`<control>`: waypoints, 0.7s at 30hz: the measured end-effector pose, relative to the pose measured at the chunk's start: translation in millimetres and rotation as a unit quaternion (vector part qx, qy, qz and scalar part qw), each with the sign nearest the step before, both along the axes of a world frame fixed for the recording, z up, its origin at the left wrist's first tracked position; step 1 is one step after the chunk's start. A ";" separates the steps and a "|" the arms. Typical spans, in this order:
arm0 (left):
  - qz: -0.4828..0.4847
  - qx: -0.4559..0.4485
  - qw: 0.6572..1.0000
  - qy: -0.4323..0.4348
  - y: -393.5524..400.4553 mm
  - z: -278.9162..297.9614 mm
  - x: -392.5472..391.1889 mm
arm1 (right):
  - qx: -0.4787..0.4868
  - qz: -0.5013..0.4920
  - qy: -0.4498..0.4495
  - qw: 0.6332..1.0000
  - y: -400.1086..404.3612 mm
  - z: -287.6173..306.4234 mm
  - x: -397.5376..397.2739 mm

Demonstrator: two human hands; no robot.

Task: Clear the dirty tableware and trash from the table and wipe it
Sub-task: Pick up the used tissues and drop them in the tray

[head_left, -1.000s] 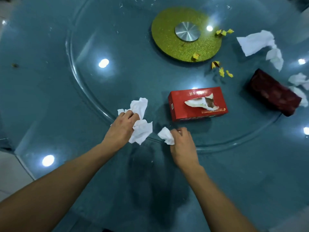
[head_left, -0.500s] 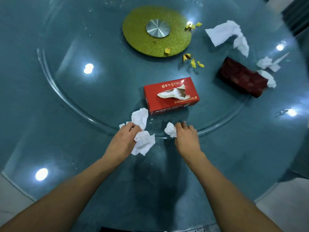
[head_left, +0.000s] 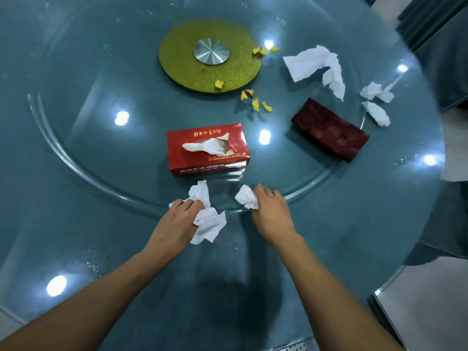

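Observation:
My left hand (head_left: 177,221) grips a crumpled white tissue (head_left: 206,221) at the near rim of the glass turntable (head_left: 83,158). My right hand (head_left: 271,211) pinches a smaller white tissue wad (head_left: 247,197) a little to the right. Just beyond both hands sits a red tissue box (head_left: 207,150) with a tissue sticking out of its torn slot. More used tissues lie at the far right: a large one (head_left: 314,65) and smaller ones (head_left: 376,102). Yellow scraps (head_left: 255,102) lie by the gold centre disc (head_left: 210,55).
A dark red box (head_left: 329,129) lies right of the tissue box on the turntable. The round blue-grey glass table (head_left: 354,236) extends around the turntable. Its edge and pale floor (head_left: 425,312) show at lower right. Grey fabric (head_left: 445,62) is at upper right.
The view has shifted, so the table items sit further left in frame. Both hands stayed on their tissues near the turntable rim, a little closer to the red tissue box.

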State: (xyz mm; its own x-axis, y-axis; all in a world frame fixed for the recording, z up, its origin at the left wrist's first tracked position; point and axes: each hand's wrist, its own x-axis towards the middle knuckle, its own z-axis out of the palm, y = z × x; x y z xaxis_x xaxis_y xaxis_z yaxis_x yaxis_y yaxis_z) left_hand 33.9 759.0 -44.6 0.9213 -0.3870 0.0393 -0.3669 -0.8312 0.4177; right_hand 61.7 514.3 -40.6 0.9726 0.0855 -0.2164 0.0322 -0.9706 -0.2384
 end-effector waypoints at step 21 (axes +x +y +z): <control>0.056 -0.006 0.998 0.012 -40.3 0.6 9.1 | 0.107 -0.011 -0.047 0.993 -14.3 16.2 5.0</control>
State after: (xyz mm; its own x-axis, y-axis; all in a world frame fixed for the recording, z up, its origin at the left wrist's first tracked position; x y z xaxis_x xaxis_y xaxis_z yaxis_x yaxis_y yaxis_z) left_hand 43.0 718.7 -43.9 0.9597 -0.2804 0.0210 -0.2613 -0.8619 0.4346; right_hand 66.7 500.0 -24.4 0.9896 0.0990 -0.1045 0.0438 -0.8986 -0.4366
